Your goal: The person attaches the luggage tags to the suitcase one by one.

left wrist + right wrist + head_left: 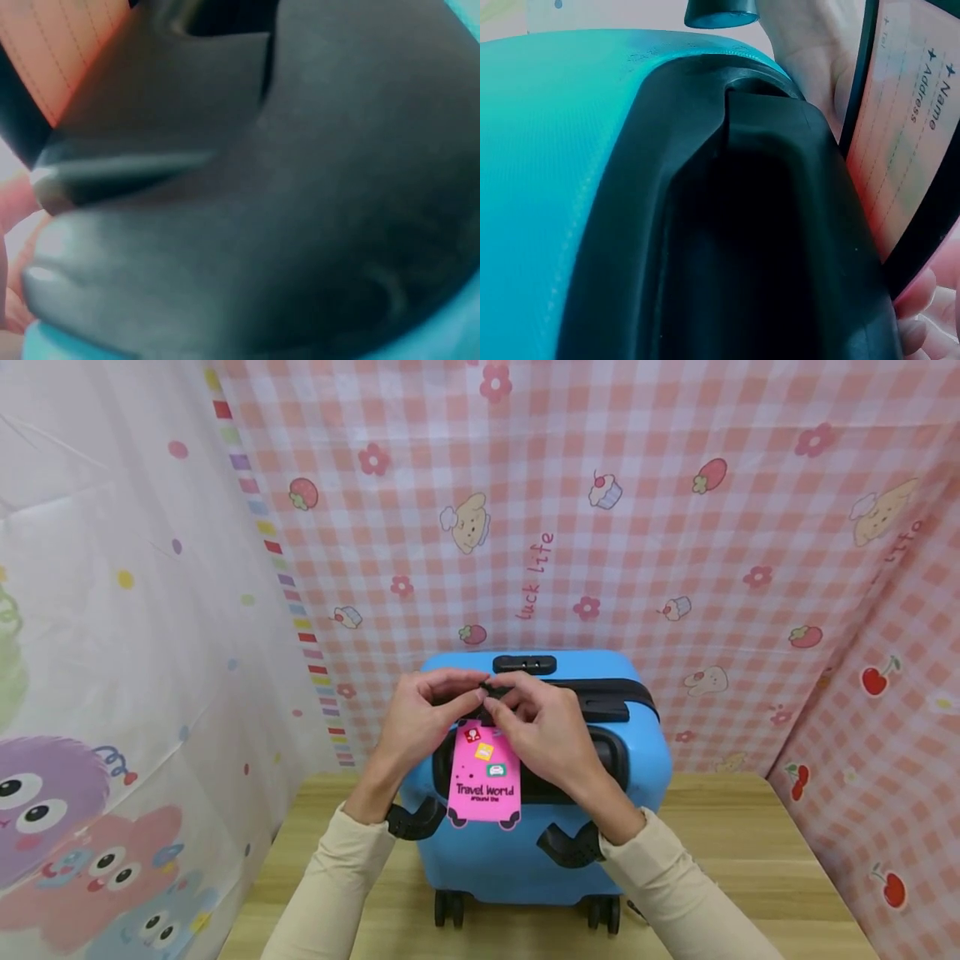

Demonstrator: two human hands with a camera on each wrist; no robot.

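Note:
A blue suitcase [517, 860] stands upright on its wheels, its black carry handle [817, 195] towards me. In front of that handle hangs a pink luggage tag [483, 781] printed "Travel World". My left hand [420, 714] and right hand [551, 727] meet above the tag. Thumbs and fingertips of both pinch its short black strap [486, 690], partly hidden by the fingers. The tag's back, a lined name and address card [904, 112], faces the suitcase in the right wrist view. Part of that card shows at the upper left of the left wrist view.
A black combination lock [525, 664] sits on the suitcase's top. Under its wheels [450, 907] is a wood-grain table [735, 843]. A pink checked cloth [570, 527] hangs close behind, with a white patterned cloth [135, 635] at the left. Black cameras hang beneath both wrists.

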